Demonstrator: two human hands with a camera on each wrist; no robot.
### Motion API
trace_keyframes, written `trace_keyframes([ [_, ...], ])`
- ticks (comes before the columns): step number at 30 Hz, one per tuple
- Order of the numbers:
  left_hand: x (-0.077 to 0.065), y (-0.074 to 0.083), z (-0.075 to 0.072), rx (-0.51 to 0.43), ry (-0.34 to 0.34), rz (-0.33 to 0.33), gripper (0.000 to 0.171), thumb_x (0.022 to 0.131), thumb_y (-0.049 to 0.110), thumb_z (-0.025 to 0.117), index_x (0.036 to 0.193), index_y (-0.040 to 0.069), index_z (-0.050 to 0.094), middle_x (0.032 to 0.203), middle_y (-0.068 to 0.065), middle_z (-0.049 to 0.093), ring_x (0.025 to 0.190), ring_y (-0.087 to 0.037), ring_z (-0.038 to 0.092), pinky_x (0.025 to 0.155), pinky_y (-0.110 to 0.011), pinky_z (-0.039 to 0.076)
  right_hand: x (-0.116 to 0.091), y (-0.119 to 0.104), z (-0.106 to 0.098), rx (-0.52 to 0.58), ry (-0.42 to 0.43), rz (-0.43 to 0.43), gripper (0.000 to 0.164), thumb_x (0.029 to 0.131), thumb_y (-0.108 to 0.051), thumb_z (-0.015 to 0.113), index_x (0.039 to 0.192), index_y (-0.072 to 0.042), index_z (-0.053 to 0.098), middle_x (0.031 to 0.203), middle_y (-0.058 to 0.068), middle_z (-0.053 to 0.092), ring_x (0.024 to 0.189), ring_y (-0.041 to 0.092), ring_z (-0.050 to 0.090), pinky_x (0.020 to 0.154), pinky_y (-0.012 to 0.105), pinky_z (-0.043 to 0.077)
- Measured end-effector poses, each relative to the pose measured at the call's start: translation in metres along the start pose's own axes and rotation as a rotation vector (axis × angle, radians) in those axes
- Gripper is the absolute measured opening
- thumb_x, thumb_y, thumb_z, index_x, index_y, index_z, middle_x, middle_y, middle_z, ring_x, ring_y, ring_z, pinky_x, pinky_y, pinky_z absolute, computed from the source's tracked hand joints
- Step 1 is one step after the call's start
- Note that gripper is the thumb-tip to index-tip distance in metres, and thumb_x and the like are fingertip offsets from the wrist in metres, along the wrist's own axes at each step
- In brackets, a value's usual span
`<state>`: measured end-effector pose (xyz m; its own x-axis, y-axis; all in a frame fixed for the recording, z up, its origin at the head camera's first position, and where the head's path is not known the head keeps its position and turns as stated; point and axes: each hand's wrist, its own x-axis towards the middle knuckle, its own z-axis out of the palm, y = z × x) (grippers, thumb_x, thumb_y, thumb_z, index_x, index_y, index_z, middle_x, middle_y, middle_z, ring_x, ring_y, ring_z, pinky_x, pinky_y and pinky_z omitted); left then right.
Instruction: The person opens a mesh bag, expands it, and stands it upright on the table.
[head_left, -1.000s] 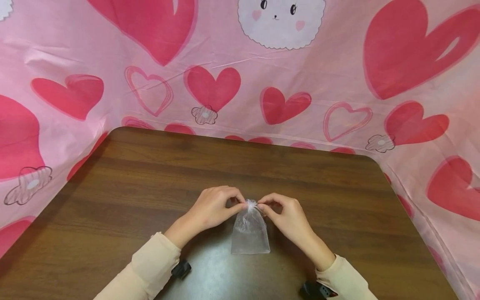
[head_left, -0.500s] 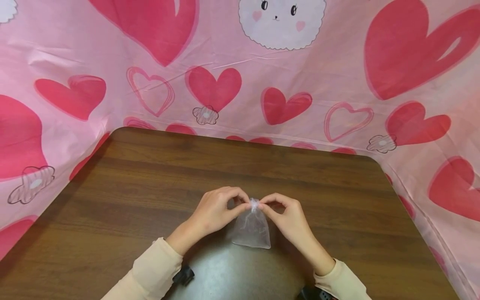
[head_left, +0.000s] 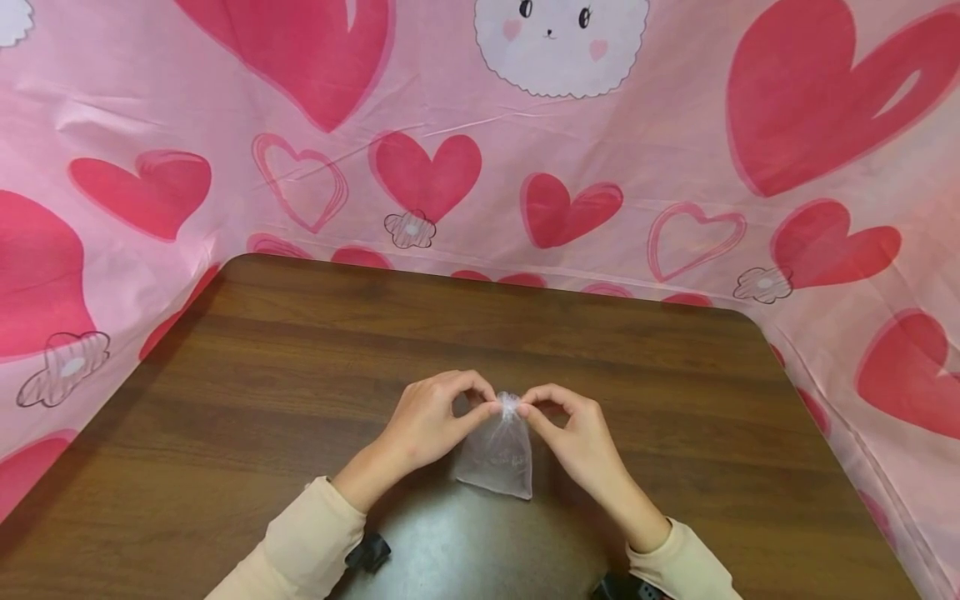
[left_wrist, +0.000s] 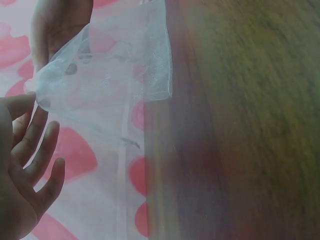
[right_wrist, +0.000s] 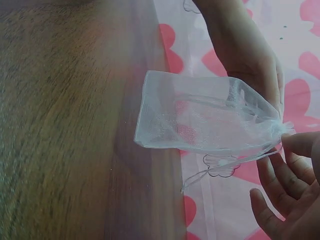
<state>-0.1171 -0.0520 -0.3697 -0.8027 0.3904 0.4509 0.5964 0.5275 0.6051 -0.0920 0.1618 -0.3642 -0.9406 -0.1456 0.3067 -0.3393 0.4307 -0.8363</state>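
Between the two hands hangs a small sheer white drawstring pouch (head_left: 497, 458), its neck gathered tight at the top. With thumb and forefinger, the left hand (head_left: 438, 417) pinches the left side of that neck. On the opposite side the right hand (head_left: 573, 425) pinches the neck in the same way. In the right wrist view a thin drawstring (right_wrist: 205, 172) trails below the pouch (right_wrist: 200, 115) from near the right fingertips. The pouch is see-through, and no contents show in it. The left wrist view has the pouch's bottom edge pointing away from the fingers.
The dark wood-grain table (head_left: 360, 333) has rounded far corners. Around it hangs a pink cloth (head_left: 495, 108) printed with red hearts. Dark wrist-worn devices sit at both cuffs, the left one (head_left: 367, 552) showing most.
The pouch has risen slightly, and its lower end has swung a little left. The left hand has shifted slightly right; both hands keep pinching the neck.
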Motion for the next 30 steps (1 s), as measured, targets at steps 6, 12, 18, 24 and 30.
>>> trace_keyframes([
  [6, 0.0004, -0.0003, -0.0022, 0.005, -0.005, -0.005, 0.01, 0.088, 0.03, 0.076, 0.091, 0.025, 0.068, 0.083, 0.015, 0.064, 0.076, -0.01, 0.062, 0.061, -0.026, 0.042, 0.0006, 0.0019, -0.0015, -0.013, 0.007, -0.014, 0.005, 0.087, -0.008, 0.076, 0.091, -0.008, 0.072, 0.086, -0.002, 0.07, 0.079, 0.012, 0.062, 0.072, 0.026, 0.049],
  [12, 0.0007, -0.0008, -0.0039, 0.007, -0.012, -0.019, 0.01, 0.088, 0.031, 0.076, 0.091, 0.026, 0.068, 0.083, 0.016, 0.063, 0.076, -0.01, 0.062, 0.06, -0.026, 0.041, 0.0013, 0.0028, -0.0034, -0.018, 0.001, -0.012, 0.006, 0.087, -0.008, 0.076, 0.091, -0.009, 0.072, 0.086, -0.003, 0.069, 0.078, 0.012, 0.062, 0.072, 0.03, 0.05],
  [18, 0.0006, -0.0011, -0.0049, 0.014, -0.007, -0.025, 0.01, 0.089, 0.031, 0.076, 0.091, 0.026, 0.067, 0.083, 0.017, 0.063, 0.075, -0.006, 0.06, 0.061, -0.026, 0.042, 0.001, 0.0039, -0.0056, -0.014, 0.006, -0.016, 0.006, 0.087, -0.01, 0.076, 0.091, -0.009, 0.072, 0.086, -0.004, 0.07, 0.079, 0.012, 0.062, 0.072, 0.029, 0.05],
  [24, 0.0004, -0.0011, -0.0062, 0.008, -0.015, -0.032, 0.01, 0.089, 0.031, 0.075, 0.091, 0.026, 0.067, 0.083, 0.017, 0.063, 0.077, -0.01, 0.062, 0.063, -0.027, 0.043, 0.001, 0.0048, -0.0074, -0.02, 0.007, -0.02, 0.006, 0.087, -0.01, 0.076, 0.091, -0.009, 0.072, 0.086, -0.005, 0.07, 0.079, 0.012, 0.062, 0.071, 0.027, 0.049],
  [30, -0.0002, -0.0027, -0.0083, 0.012, -0.001, -0.042, 0.01, 0.088, 0.031, 0.076, 0.09, 0.027, 0.067, 0.083, 0.017, 0.063, 0.075, -0.009, 0.061, 0.062, -0.027, 0.042, 0.0022, 0.0043, -0.0092, -0.019, 0.001, -0.023, 0.007, 0.087, -0.009, 0.076, 0.091, -0.009, 0.071, 0.087, -0.004, 0.071, 0.079, 0.012, 0.062, 0.071, 0.025, 0.049],
])
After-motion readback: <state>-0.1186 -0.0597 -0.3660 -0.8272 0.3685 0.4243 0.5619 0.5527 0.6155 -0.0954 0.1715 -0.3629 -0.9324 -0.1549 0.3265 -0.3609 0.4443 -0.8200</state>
